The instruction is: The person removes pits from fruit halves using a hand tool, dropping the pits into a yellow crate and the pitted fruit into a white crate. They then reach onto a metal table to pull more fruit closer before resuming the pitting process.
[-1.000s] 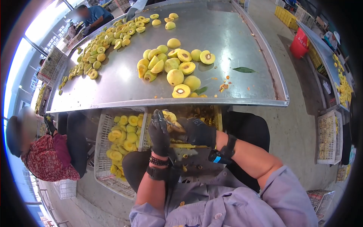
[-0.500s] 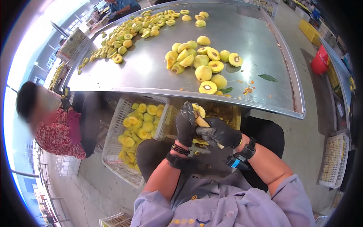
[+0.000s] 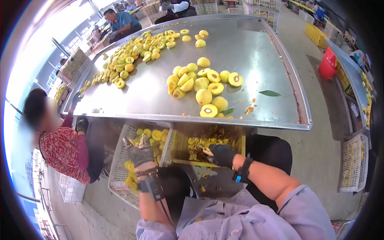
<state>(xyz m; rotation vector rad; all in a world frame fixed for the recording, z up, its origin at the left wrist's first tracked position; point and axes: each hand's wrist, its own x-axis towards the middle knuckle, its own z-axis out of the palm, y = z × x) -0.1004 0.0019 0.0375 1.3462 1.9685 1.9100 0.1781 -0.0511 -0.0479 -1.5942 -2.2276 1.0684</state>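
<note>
In the head view, I see the left hand (image 3: 140, 151) in a dark glove. It is above the white crate (image 3: 120, 168), which stands low in front of the person, under the near edge of the steel table (image 3: 256, 60). Its fingers are loosely spread and I see nothing between them, though the hand is a little blurred. The crate holds many yellow fruit halves (image 3: 154, 135), and the hand is just over those at the middle of the crate.

The right hand (image 3: 222, 155), also in a dark glove, is at the near side of the yellow crate (image 3: 241, 141), which touches the right side of the white one. Its fingers are curled closed around a small pale piece (image 3: 206, 151) that sticks out to the left from the fingertips. I cannot tell if this piece is a tool or a part of a fruit. The yellow crate is full of brown and yellow scraps.

On the table, near its front edge, lies a pile of fruit (image 3: 204, 86), some whole and some cut. A green leaf (image 3: 270, 93) lies apart to the right of it. On the left sits another person in a red patterned top (image 3: 60, 150).
</note>
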